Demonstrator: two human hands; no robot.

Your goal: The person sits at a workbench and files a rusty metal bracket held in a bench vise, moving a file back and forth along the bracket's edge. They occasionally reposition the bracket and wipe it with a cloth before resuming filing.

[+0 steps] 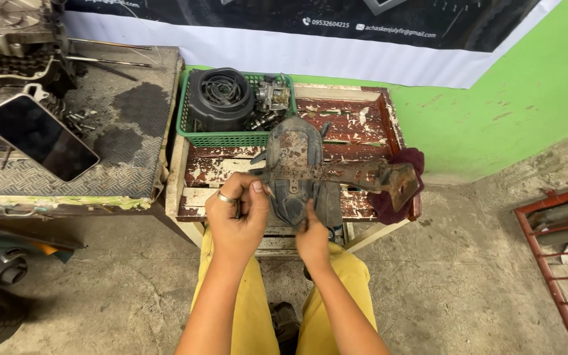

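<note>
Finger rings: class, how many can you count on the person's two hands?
1. A silver ring sits on a finger of the left hand, which grips the rusty metal part. The right hand shows none, though its curled fingers are partly hidden.

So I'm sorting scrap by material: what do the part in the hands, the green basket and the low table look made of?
The part held by the left hand and right hand looks like dark moulded plastic, matte and mud-caked, crossed by a rust-brown bar, probably steel. The green basket looks like plastic: a uniform moulded lattice. The low table is slatted wood with peeling red and white paint.
</note>
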